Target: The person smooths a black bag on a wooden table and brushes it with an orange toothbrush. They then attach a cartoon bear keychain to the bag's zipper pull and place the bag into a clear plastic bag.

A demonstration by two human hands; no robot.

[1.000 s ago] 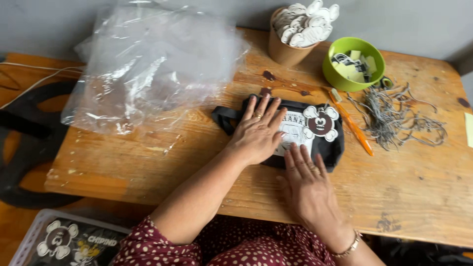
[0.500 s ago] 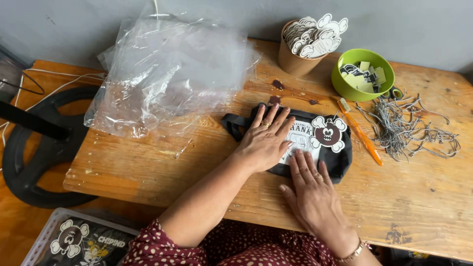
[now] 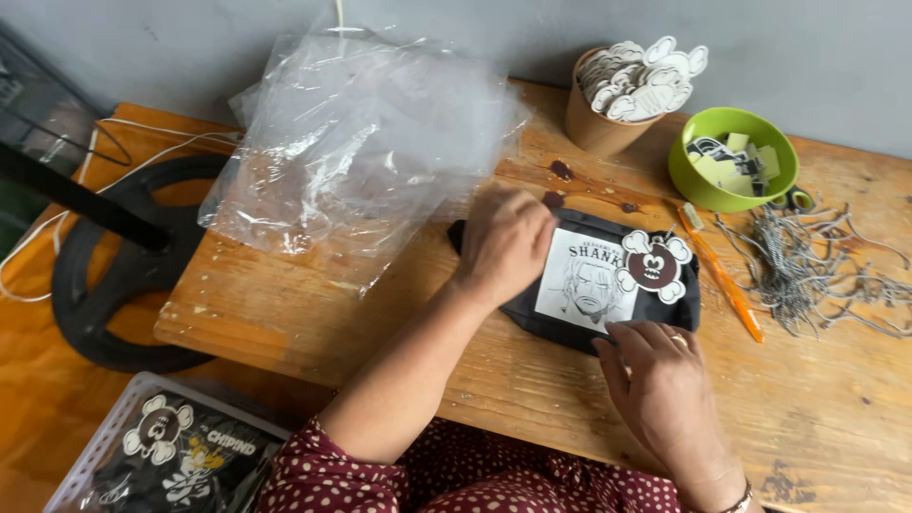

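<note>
We press our left hand (image 3: 503, 249) down on the folded black shirt (image 3: 579, 290) on the tabletop (image 3: 399, 313), fingers curled on its edge. Our right hand (image 3: 660, 380) pinches its near edge. The paper tag (image 3: 654, 266) might slip off if we tug.

One head-worn camera looks steeply down, close above the left hand (image 3: 502, 245) and right hand (image 3: 662, 382); wall beyond them.

Folded black garment (image 3: 579, 318) lay flat on the wooden surface (image 3: 399, 313), printed white portrait panel upward, a brown-and-white skull-shaped tag (image 3: 652, 267) at its upper right corner; apparently bagged in clear film.
</note>
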